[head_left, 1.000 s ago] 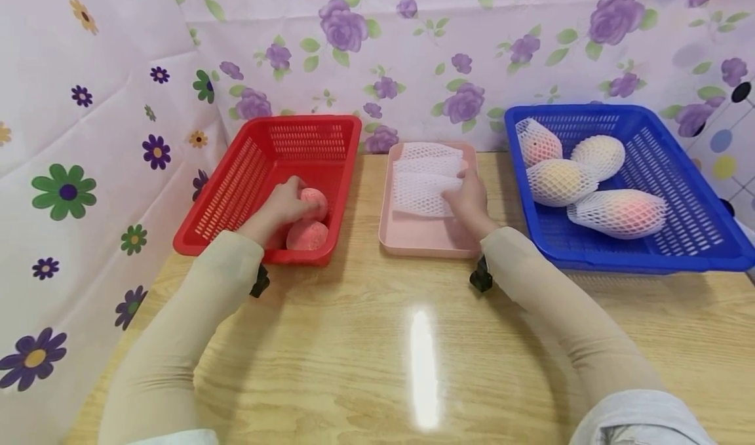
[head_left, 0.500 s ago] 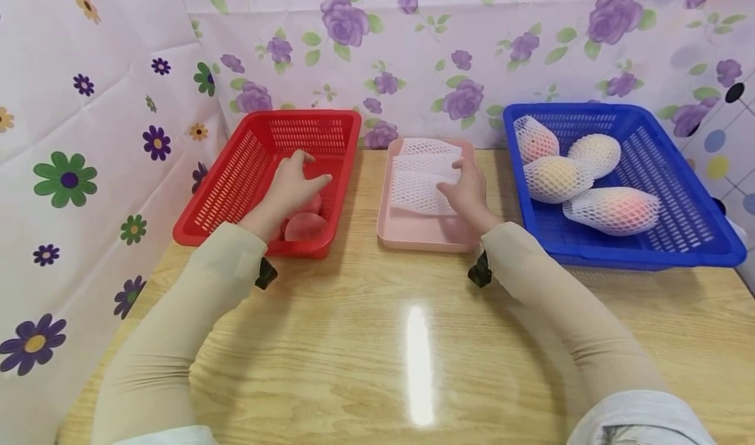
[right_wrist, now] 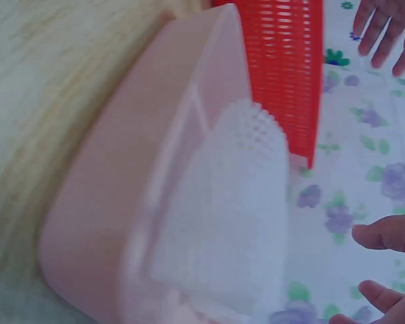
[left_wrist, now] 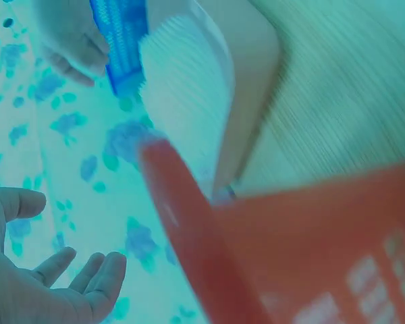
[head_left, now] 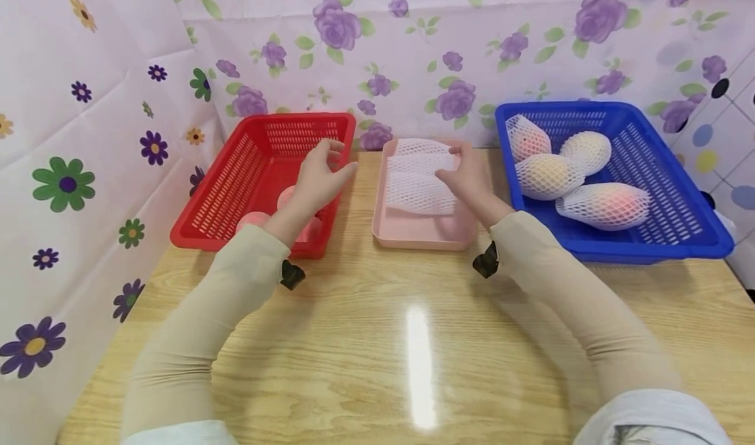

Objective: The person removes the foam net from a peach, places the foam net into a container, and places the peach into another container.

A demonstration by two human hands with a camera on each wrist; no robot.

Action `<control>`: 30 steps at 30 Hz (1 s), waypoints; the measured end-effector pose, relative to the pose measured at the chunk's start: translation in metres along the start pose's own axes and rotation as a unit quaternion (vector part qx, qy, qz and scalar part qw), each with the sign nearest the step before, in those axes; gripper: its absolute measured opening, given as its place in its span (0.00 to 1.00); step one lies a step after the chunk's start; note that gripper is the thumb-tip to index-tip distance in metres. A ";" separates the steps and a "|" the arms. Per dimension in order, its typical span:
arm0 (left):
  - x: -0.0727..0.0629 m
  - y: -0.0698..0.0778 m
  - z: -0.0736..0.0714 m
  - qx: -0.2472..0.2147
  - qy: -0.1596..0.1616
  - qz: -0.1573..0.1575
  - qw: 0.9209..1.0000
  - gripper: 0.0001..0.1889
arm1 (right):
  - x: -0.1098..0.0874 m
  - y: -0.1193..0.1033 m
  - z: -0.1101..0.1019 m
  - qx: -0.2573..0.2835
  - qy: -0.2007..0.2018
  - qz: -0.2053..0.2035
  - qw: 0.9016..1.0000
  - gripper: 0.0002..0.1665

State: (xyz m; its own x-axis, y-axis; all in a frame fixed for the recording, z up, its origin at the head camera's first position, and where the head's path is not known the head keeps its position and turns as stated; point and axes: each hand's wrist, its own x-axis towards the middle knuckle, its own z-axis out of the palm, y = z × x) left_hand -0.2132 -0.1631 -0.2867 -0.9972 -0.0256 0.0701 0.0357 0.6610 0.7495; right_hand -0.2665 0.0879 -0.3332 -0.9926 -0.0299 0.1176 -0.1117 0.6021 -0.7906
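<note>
My left hand hovers over the right side of the red basket, fingers spread and holding nothing. Several pink, peach-like round fruits lie in that basket; one fruit shows left of my wrist, and another fruit is partly covered by my forearm. White foam fruit nets lie flat in the pink tray. Over the tray's right edge is my right hand, its thumb and fingers apart beside the nets. Each wrist view shows a hand with nothing in it: the left hand and the right hand.
On the right stands a blue basket with several netted fruits, among them a pink and white one. Flowered cloth hangs behind and to the left. The wooden table extends in front of the containers.
My left hand has come away from the fruits in the red basket, moving up and rightward, its fingers spreading. The right hand stays by the nets. A fruit farther left has come into view.
</note>
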 end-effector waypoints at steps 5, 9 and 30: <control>0.003 0.012 0.016 -0.048 -0.001 0.027 0.999 0.24 | -0.003 -0.016 -0.023 -0.033 -0.023 0.005 0.999 0.28; 0.003 0.024 0.032 -0.091 0.000 0.040 0.995 0.22 | -0.001 -0.024 -0.042 -0.041 -0.031 -0.021 0.998 0.27; -0.009 0.072 0.121 -0.288 -0.110 0.047 0.950 0.26 | 0.027 -0.007 -0.153 -0.166 -0.133 -0.074 0.974 0.34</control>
State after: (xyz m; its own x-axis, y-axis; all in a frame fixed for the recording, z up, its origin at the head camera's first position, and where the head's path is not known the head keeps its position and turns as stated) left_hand -0.2095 -0.0248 -0.3135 -0.9753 0.2119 0.0626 0.0918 0.1310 0.9871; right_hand -0.2851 0.2049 -0.2325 -0.9486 -0.3158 0.0211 -0.2778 0.7989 -0.5335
